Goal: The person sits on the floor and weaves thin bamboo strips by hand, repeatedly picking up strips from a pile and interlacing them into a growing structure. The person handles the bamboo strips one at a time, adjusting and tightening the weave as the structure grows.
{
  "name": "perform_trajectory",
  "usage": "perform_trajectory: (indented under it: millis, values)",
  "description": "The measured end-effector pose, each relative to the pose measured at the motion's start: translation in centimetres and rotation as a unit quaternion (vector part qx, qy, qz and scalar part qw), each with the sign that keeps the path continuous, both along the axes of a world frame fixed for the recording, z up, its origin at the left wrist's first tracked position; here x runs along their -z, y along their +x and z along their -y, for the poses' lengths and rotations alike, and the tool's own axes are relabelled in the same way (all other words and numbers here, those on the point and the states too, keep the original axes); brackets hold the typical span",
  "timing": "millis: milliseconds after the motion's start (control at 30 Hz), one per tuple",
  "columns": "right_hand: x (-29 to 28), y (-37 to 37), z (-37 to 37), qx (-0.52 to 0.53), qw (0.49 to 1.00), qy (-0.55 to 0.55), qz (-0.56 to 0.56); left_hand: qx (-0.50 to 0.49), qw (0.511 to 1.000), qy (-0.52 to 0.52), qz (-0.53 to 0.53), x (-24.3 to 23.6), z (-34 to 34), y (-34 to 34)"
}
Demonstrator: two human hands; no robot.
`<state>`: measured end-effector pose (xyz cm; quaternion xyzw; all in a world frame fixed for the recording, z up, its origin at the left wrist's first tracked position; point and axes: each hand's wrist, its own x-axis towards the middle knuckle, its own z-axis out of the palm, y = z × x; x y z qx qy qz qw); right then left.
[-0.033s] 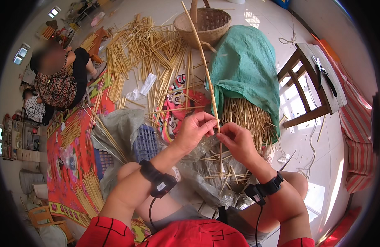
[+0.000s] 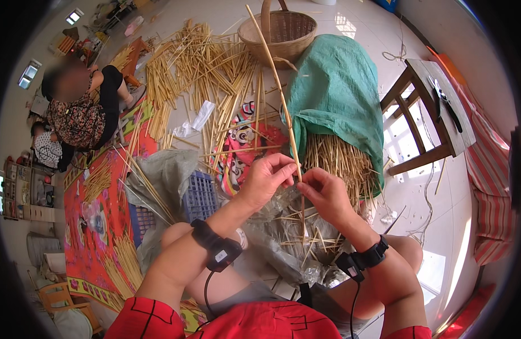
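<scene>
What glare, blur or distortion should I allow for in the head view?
Head view: bright glare on the glossy pale tiled floor beneath the weathered wooden stool; same view, the red striped cloth bows, likely from fisheye distortion; same view, the bare left hand, bare right hand and long thin tan stalk look fairly clear.

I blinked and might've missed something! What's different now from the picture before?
The long stalk tipped slightly: its top end moved a little left and down. Nothing was let go or newly grabbed; the left hand and right hand still pinch it. The basket and green sack stayed put.
</scene>
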<state>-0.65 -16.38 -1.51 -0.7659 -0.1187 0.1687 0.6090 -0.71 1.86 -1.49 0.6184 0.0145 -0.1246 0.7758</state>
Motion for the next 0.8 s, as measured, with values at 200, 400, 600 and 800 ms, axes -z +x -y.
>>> perform_trajectory:
  millis: [200,400,600,800]
  values:
    - [0.0,0.1,0.2,-0.006,0.998,0.041,-0.039,0.005,1.000,0.021,-0.003,-0.2,0.3,0.2]
    - [1.7,0.2,-0.1,0.005,0.994,0.089,-0.055,-0.027,1.000,-0.012,-0.004,1.2,0.2,0.2]
    - [0.8,-0.7,-0.9,0.064,0.988,0.112,-0.082,-0.084,0.995,0.028,0.050,1.6,0.3,0.4]
    - [0.1,-0.7,-2.0,0.100,0.977,0.175,-0.069,-0.025,0.999,-0.020,0.030,-1.2,0.9,-0.2]
